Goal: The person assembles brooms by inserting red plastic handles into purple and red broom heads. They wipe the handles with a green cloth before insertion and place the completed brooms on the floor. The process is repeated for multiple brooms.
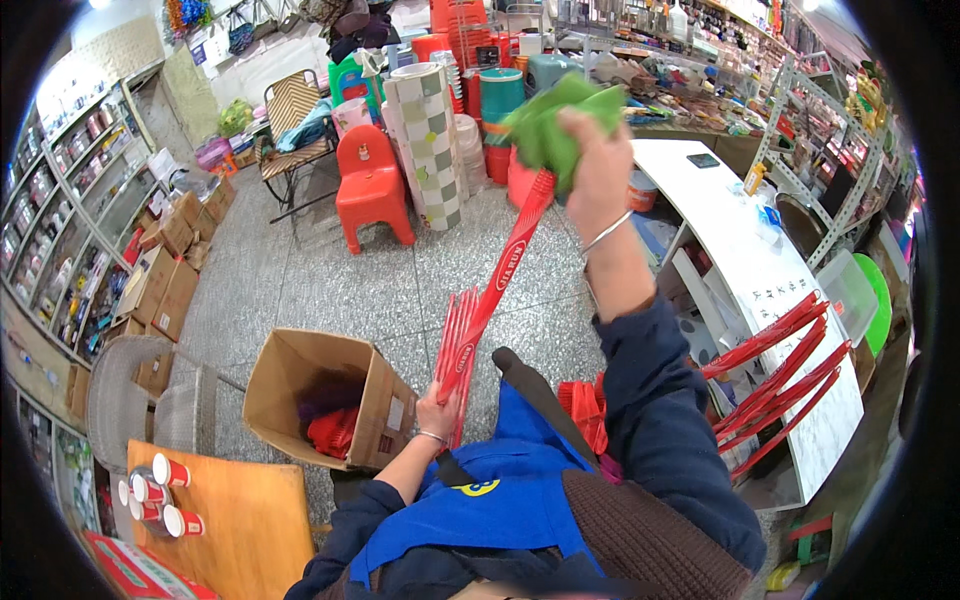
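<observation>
The grey speckled floor [300,265] fills most of my view. To the right I have a long white counter with a marbled front [755,250], where several slender red glossy-wrapped bundles [775,385] fan out side by side. To the left of the person's blue bib apron [525,490], I see an open brown cardboard box [398,400] with red and dark purple contents, then a honey-coloured wooden table [250,510]. Farther off is a small red plastic chair [370,185].

Between the hands is a long, narrow red packet in shiny film [500,275], with white lettering and fine pale streaks. It looks slim and nearly straight. Its long axis slants from lower left to upper right, the upper end pointing away from the apron. Behind its lower part, a sheaf of thin red-and-clear strips [458,325] stands more upright.

I see the left hand [434,413] grasping the packet's lower end together with the sheaf. The right hand [598,165] is clenched on a crumpled bright green cloth [545,130] at the upper end; I can't tell whether its fingers also grip the packet. Smallest are the red-and-white paper cups [184,521] on the wooden table.
</observation>
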Tool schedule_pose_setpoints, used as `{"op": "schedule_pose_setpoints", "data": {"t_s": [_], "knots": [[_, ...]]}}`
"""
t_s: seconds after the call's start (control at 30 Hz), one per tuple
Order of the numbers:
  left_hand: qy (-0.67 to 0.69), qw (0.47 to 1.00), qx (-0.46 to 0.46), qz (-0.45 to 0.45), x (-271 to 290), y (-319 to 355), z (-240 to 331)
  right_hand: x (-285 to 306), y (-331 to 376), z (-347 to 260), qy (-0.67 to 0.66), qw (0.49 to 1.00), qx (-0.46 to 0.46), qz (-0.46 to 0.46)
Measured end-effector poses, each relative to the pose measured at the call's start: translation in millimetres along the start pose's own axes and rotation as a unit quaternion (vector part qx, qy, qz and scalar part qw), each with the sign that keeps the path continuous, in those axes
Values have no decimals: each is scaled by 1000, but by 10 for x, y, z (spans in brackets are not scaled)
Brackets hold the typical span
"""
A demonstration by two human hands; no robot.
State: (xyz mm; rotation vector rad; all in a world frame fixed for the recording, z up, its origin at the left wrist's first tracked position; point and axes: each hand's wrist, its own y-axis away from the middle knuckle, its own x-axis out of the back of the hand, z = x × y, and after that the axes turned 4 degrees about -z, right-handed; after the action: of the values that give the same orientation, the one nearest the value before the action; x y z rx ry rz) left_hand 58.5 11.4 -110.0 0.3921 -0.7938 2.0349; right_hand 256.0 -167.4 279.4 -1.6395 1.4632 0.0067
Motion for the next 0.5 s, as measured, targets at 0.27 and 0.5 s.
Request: {"op": "schedule_pose_setpoints", "data": {"t_s": [0.27, 0.5], "knots": [[61, 995, 54, 51, 257, -534, 206, 424, -12, 283, -33, 970, -219, -102], [24, 998, 49, 35, 305, -659, 696, -51, 348, 719, -120, 949, -239, -165]]}}
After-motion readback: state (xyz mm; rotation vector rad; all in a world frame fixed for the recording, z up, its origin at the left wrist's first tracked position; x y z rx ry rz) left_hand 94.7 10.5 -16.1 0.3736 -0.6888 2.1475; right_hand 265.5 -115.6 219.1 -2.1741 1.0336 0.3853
